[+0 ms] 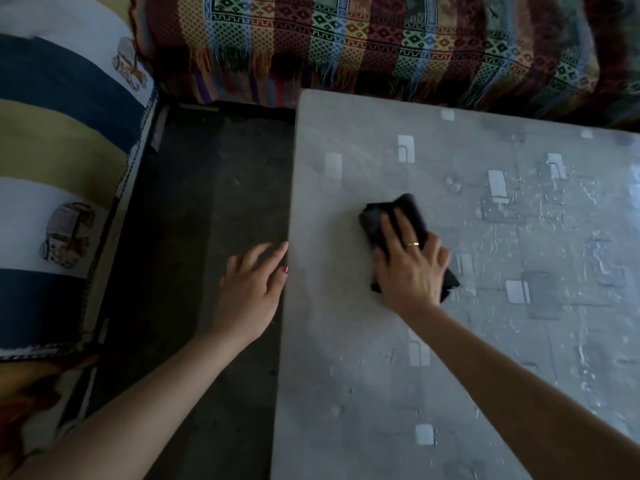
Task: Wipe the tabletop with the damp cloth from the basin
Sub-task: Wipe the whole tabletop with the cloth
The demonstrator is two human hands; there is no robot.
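The right hand (412, 268) lies flat, palm down, on a dark, folded damp cloth (398, 216), pressing it onto the grey patterned counter (346, 375). Its grip is spread rather than closed: the fingers reach forward over the fabric, slightly apart, with a gold ring (412, 244) on one of them, and the thumb on the right side of the cloth. The cloth sits in the left-middle part of the counter, its far end showing beyond the fingertips and a corner sticking out near the wrist on the right. To the right of the cloth the counter surface glistens with wet streaks and droplets; the left part looks duller.

The left hand (249, 289) is at the counter's left edge, over the dark floor (194, 237), fingers loosely spread and holding nothing; whether its red-nailed thumb touches the edge cannot be told. A multicoloured woven fringed throw (381, 39) lies at the far side, and a striped blue, white and olive cushion (62, 133) at the left.
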